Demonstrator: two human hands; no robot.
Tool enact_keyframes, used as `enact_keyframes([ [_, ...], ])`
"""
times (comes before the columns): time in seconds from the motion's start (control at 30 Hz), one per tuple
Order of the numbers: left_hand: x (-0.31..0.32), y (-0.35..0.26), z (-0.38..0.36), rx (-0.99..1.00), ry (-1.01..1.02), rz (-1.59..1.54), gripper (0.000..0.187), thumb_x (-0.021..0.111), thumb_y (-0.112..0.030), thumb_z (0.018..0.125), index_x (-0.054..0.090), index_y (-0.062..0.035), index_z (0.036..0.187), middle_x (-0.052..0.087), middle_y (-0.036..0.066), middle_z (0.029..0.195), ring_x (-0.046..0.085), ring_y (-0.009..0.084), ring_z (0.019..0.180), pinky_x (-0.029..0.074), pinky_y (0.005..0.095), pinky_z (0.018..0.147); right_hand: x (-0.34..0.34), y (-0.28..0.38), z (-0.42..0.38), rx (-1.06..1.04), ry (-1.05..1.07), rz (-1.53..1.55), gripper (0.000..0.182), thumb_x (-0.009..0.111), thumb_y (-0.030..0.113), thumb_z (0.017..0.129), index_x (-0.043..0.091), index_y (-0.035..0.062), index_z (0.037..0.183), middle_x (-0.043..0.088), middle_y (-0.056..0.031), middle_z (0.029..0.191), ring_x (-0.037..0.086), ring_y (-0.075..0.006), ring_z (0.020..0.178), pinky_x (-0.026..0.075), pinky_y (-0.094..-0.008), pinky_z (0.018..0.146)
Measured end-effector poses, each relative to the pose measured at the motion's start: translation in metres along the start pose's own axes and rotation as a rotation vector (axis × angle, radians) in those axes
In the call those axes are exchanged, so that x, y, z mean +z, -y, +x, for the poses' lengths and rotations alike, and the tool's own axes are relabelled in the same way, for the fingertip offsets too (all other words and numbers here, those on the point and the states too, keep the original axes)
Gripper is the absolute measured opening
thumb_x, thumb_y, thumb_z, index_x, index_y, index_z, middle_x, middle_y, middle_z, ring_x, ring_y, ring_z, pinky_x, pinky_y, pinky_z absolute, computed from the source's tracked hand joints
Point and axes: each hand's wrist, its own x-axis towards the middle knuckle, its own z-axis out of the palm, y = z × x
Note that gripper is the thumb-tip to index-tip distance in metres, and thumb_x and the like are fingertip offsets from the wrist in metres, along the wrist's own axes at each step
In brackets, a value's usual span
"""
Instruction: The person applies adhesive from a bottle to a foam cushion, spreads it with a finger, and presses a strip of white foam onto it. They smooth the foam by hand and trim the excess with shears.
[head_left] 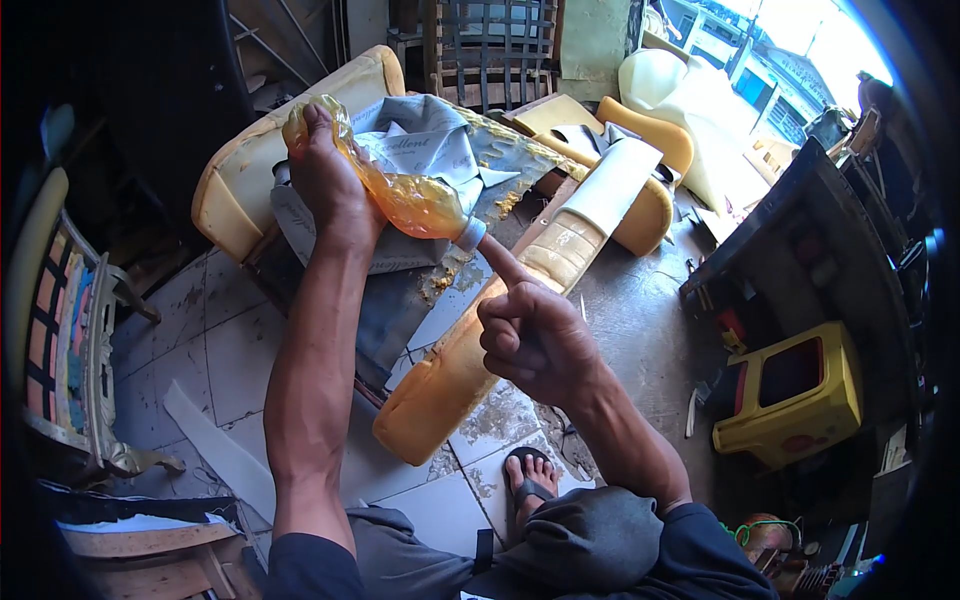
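My left hand [333, 178] is wrapped around a crumpled clear plastic bottle [405, 203] with amber liquid inside. The bottle leans with its pale neck end [470, 235] down to the right. My right hand [540, 335] reaches its index finger to that end; the fingertip appears to touch it. The other fingers curl in loosely, with nothing visible in them. Below is a partly built sofa frame with a long yellow foam armrest [440, 390], a white strip [618, 180] covering its far part. Printed grey-white sheeting [425, 140] is bunched behind the bottle.
A foam-padded arm [245, 170] stands at the frame's left. A carved chair frame [95, 370] is at the far left, a yellow plastic stool [800, 395] at the right. Foam pieces [650, 130] lie at the back. An offcut strip [215, 440] rests on the tiled floor.
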Motion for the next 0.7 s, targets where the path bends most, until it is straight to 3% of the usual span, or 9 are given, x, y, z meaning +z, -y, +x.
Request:
enact_keyframes([
  [0.07, 0.003, 0.004, -0.005, 0.078, -0.007, 0.054, 0.038, 0.057, -0.048, 0.104, 0.055, -0.0115, 0.093, 0.051, 0.001, 0.072, 0.05, 0.0117, 0.057, 0.042, 0.0289, 0.05, -0.002, 0.004, -0.006, -0.008, 0.069, 0.064, 0.077, 0.046, 0.004, 0.092, 0.021, 0.0178, 0.164, 0.052, -0.0028, 0.064, 0.036, -0.007, 0.041, 0.03, -0.0216, 0.036],
  [0.13, 0.005, 0.011, -0.008, 0.512, -0.077, 0.291, 0.032, 0.065, -0.032, 0.102, 0.061, -0.0018, 0.111, 0.066, 0.006, 0.098, 0.064, 0.0161, 0.085, 0.054, 0.0321, 0.078, -0.006, 0.014, -0.019, -0.043, 0.187, 0.092, 0.071, 0.045, 0.002, 0.091, 0.03, 0.0099, 0.16, 0.043, 0.0013, 0.061, 0.035, -0.0063, 0.042, 0.029, -0.0212, 0.035],
  [0.17, 0.004, 0.014, -0.007, 0.477, -0.085, 0.254, 0.038, 0.067, -0.031, 0.101, 0.061, 0.0023, 0.118, 0.068, 0.01, 0.11, 0.065, 0.0194, 0.1, 0.052, 0.0337, 0.092, -0.012, 0.023, -0.023, -0.098, 0.111, -0.045, 0.067, 0.045, 0.003, 0.092, 0.033, 0.0064, 0.158, 0.043, 0.0019, 0.06, 0.034, -0.0059, 0.041, 0.029, -0.0214, 0.035],
  [0.2, 0.001, 0.015, -0.006, 0.472, -0.092, 0.255, 0.038, 0.067, -0.031, 0.101, 0.061, 0.0023, 0.118, 0.068, 0.01, 0.11, 0.065, 0.0194, 0.1, 0.052, 0.0337, 0.092, -0.018, 0.033, -0.027, -0.153, 0.033, -0.18, 0.064, 0.045, 0.004, 0.092, 0.037, 0.003, 0.156, 0.043, 0.0024, 0.06, 0.033, -0.0055, 0.041, 0.029, -0.0215, 0.035],
  [0.33, -0.005, 0.021, 0.008, 0.208, -0.071, 0.082, 0.039, 0.067, -0.03, 0.101, 0.061, 0.0016, 0.122, 0.067, 0.009, 0.11, 0.065, 0.0181, 0.102, 0.052, 0.0332, 0.091, -0.074, 0.093, 0.0, -0.137, -0.473, -0.8, 0.053, 0.048, 0.011, 0.092, 0.055, 0.0005, 0.143, 0.041, 0.0044, 0.058, 0.03, -0.0039, 0.039, 0.027, -0.0212, 0.036],
  [0.4, -0.012, 0.026, 0.015, 0.121, -0.049, 0.004, 0.038, 0.067, -0.03, 0.101, 0.061, 0.0009, 0.123, 0.067, 0.008, 0.11, 0.065, 0.018, 0.103, 0.052, 0.0331, 0.091, -0.1, 0.118, 0.012, -0.038, -0.526, -0.957, 0.048, 0.046, 0.011, 0.093, 0.061, 0.0038, 0.139, 0.045, 0.0045, 0.062, 0.032, -0.003, 0.044, 0.026, -0.0214, 0.038],
  [0.47, -0.013, 0.025, 0.013, 0.143, 0.095, 0.15, 0.035, 0.06, -0.047, 0.102, 0.054, -0.0148, 0.091, 0.046, -0.002, 0.066, 0.046, 0.009, 0.05, 0.041, 0.0258, 0.046, -0.106, 0.131, 0.02, 0.009, -0.556, -1.124, 0.046, 0.048, 0.014, 0.093, 0.066, 0.0072, 0.135, 0.043, 0.0063, 0.06, 0.031, -0.0028, 0.044, 0.027, -0.0217, 0.039],
  [0.6, -0.003, 0.014, -0.009, -0.005, 0.146, 0.097, 0.036, 0.057, -0.05, 0.103, 0.054, -0.0165, 0.091, 0.045, -0.003, 0.066, 0.046, 0.0085, 0.05, 0.04, 0.0254, 0.046, -0.085, 0.129, 0.001, 0.293, -0.253, -1.116, 0.047, 0.05, 0.012, 0.094, 0.065, 0.0097, 0.138, 0.041, 0.0081, 0.059, 0.032, -0.0018, 0.044, 0.027, -0.0209, 0.039],
  [0.7, -0.004, 0.013, -0.01, -0.078, 0.174, 0.061, 0.037, 0.056, -0.051, 0.103, 0.053, -0.0172, 0.089, 0.045, -0.003, 0.065, 0.045, 0.0084, 0.05, 0.038, 0.025, 0.046, -0.114, 0.132, -0.009, 0.067, -0.443, -1.076, 0.05, 0.049, 0.01, 0.094, 0.063, 0.011, 0.141, 0.04, 0.0083, 0.058, 0.033, -0.0019, 0.044, 0.029, -0.0206, 0.038],
])
